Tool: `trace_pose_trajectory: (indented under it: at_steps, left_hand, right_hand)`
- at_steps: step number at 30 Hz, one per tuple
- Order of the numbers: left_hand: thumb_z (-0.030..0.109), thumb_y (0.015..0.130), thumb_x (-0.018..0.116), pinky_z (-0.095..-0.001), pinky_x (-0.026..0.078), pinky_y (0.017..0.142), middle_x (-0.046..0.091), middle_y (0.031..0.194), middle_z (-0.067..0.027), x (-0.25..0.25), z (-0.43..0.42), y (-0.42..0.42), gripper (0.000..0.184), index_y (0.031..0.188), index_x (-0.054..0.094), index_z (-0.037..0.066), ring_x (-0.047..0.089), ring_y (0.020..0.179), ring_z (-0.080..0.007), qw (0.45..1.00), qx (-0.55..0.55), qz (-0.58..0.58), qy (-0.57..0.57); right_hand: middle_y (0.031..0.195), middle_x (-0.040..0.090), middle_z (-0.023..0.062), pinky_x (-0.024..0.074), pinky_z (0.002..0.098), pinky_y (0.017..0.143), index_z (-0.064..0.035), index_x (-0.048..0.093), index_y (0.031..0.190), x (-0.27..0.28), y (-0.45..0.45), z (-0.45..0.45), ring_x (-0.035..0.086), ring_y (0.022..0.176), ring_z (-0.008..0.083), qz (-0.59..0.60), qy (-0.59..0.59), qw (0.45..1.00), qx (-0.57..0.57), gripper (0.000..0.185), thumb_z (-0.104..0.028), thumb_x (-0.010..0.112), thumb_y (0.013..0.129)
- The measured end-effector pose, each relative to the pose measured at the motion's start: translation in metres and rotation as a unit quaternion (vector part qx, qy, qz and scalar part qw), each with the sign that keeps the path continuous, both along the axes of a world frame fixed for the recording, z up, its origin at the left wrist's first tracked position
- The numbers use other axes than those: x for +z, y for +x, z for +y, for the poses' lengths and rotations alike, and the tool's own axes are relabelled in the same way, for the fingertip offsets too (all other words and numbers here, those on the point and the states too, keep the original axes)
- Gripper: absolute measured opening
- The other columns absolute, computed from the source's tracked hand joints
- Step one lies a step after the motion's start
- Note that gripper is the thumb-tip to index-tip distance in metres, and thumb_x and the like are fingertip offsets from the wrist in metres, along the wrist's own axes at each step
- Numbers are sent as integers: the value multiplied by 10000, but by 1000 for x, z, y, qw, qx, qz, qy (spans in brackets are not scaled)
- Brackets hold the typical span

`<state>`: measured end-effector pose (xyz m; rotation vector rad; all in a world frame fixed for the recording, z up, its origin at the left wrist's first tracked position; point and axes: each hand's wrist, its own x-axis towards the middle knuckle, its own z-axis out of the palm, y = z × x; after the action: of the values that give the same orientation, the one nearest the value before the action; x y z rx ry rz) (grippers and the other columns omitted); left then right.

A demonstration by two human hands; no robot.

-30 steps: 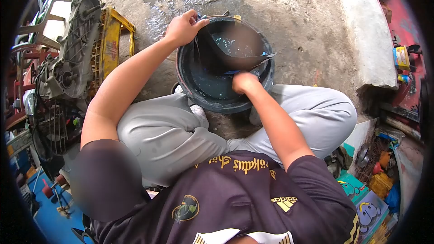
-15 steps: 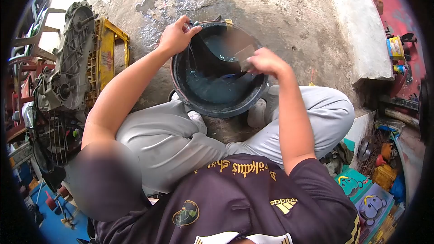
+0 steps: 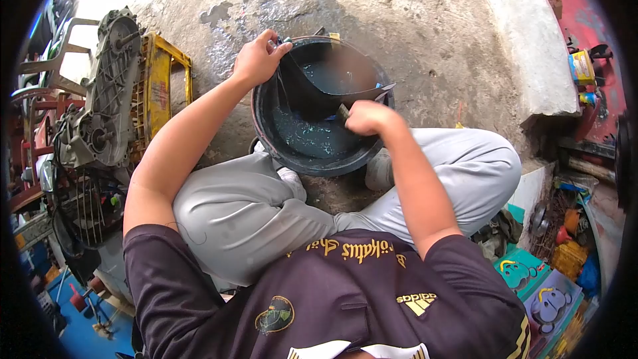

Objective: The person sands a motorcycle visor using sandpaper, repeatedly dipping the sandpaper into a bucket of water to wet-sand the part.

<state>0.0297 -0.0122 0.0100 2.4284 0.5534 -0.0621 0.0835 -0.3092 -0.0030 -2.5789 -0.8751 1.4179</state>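
Note:
A round black tub [image 3: 264,141] with water in it stands on the floor between my legs. Over the water lies a dark curved panel [image 3: 318,98], reaching from the tub's upper left toward its right rim. My left hand [image 3: 258,60] pinches the upper left end of that panel at the rim. On the near right side of the tub, my right hand [image 3: 369,118] is closed around a small flat grey-brown sheet [image 3: 343,112] that resembles sandpaper, close to the panel's lower edge. Whether the sheet touches the panel is unclear.
A metal engine cover [image 3: 109,103] and a yellow crate [image 3: 161,83] stand on the left. Wet patches mark the concrete floor [image 3: 432,46]. To the right are a white ledge [image 3: 508,40] and illustrated boxes [image 3: 548,302] beside assorted parts.
My right hand has moved left and toward me, with the small sheet still in it. The panel's right end now shows. My left hand stays almost in place.

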Motion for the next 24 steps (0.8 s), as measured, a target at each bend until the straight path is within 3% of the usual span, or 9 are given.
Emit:
trace_pose_trajectory:
  at_steps: [1, 7, 10, 11, 13, 14, 15, 19, 24]
  left_hand:
    - [532, 998, 702, -457, 552, 857, 762, 991, -167, -1, 1, 0, 559, 1282, 641, 53, 735, 939, -353, 1000, -1, -1, -1]
    - [471, 1004, 721, -469, 546, 853, 755, 1007, -167, 1, 0, -6, 517, 1286, 634, 46, 726, 936, -366, 999, -36, -33, -8]
    - [446, 998, 734, -474, 547, 875, 755, 1010, -174, -3, 0, -8, 508, 1285, 640, 38, 726, 977, -376, 996, -67, -52, 9]
    - [446, 998, 734, -474, 547, 875, 755, 1010, -174, -4, 0, -6, 508, 1285, 640, 38, 726, 977, -376, 996, -68, -53, 10]
    - [440, 990, 744, -480, 548, 889, 758, 1031, -183, -4, 0, -6, 511, 1272, 649, 25, 725, 1017, -385, 995, -80, -50, 20]
    - [440, 990, 744, -480, 548, 889, 758, 1031, -183, -3, -1, -6, 511, 1272, 649, 25, 725, 1017, -385, 995, -79, -50, 20]
    - [437, 989, 744, -482, 549, 886, 762, 1038, -186, -2, -1, -6, 508, 1264, 652, 19, 728, 1014, -386, 996, -78, -44, 23]
    - [429, 987, 746, -484, 552, 876, 769, 1039, -185, -3, 1, -5, 495, 1249, 656, 19, 735, 992, -386, 995, -79, -47, 24]
    - [428, 987, 748, -483, 555, 870, 771, 1021, -182, -1, 1, -6, 489, 1244, 656, 22, 740, 971, -383, 996, -74, -47, 16]
  right_hand:
    - [1158, 760, 284, 595, 473, 907, 22, 810, 1059, -10, -10, 8, 749, 1106, 412, 11, -52, 998, 34, 376, -114, 623, 762]
    - [1262, 766, 201, 609, 479, 930, -53, 827, 1124, -70, -43, 22, 748, 1157, 371, -48, -115, 992, 36, 393, -105, 699, 756]
    - [1253, 753, 238, 587, 505, 924, 43, 775, 1152, -152, -56, 16, 745, 1086, 428, 46, -36, 910, 410, 359, -196, 640, 921]
    - [1253, 753, 238, 587, 505, 924, 43, 775, 1152, -151, -55, 16, 745, 1086, 428, 45, -35, 911, 409, 359, -196, 640, 921]
    - [1157, 772, 227, 616, 452, 875, 57, 722, 1221, -121, -56, 20, 773, 980, 356, 206, 6, 977, 63, 356, -219, 625, 1018]
    - [1109, 779, 215, 635, 414, 849, 64, 691, 1256, -93, -56, 23, 787, 919, 307, 313, 22, 924, -219, 355, -227, 617, 1067]
    - [1079, 774, 186, 651, 365, 850, 79, 667, 1244, -78, -49, 24, 786, 889, 245, 391, 23, 878, -274, 305, -172, 598, 1085]
    - [897, 785, 179, 578, 397, 724, 105, 757, 972, -32, -18, 22, 745, 809, 212, 271, 111, 952, -87, 263, -127, 634, 975]
    - [933, 755, 294, 583, 470, 784, 41, 797, 902, 41, 26, 6, 772, 906, 410, -12, -42, 996, -73, 287, -121, 619, 746]
